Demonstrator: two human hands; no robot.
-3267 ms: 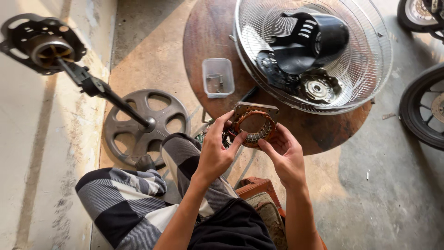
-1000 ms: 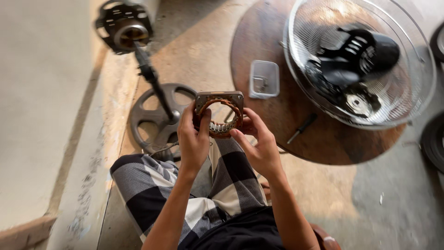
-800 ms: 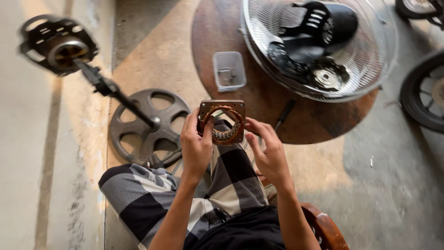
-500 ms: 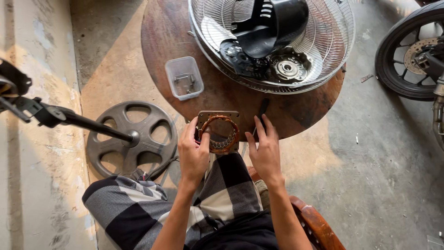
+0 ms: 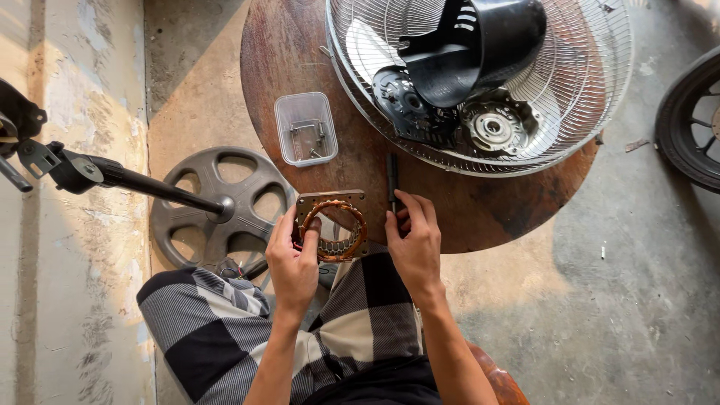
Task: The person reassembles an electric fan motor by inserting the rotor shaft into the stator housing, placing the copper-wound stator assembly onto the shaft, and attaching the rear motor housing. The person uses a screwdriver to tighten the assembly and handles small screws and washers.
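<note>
We are holding the stator (image 5: 331, 226), a square plate with a ring of copper winding, in our left hand (image 5: 292, 259), thumb hooked into its bore, at the near edge of the round wooden surface (image 5: 480, 206). Our right hand (image 5: 414, 244) is closing its fingers around a dark screwdriver (image 5: 391, 178) lying just beside the stator. The stator is resting half over the edge, so a loose pinch could be letting it tip onto our lap, and the tool tip could be scraping the winding. A clear plastic tub (image 5: 305, 127) is holding a few small metal fasteners. The wire fan guard (image 5: 570, 97) is cradling the black motor housing (image 5: 480, 41) and rotor parts.
</note>
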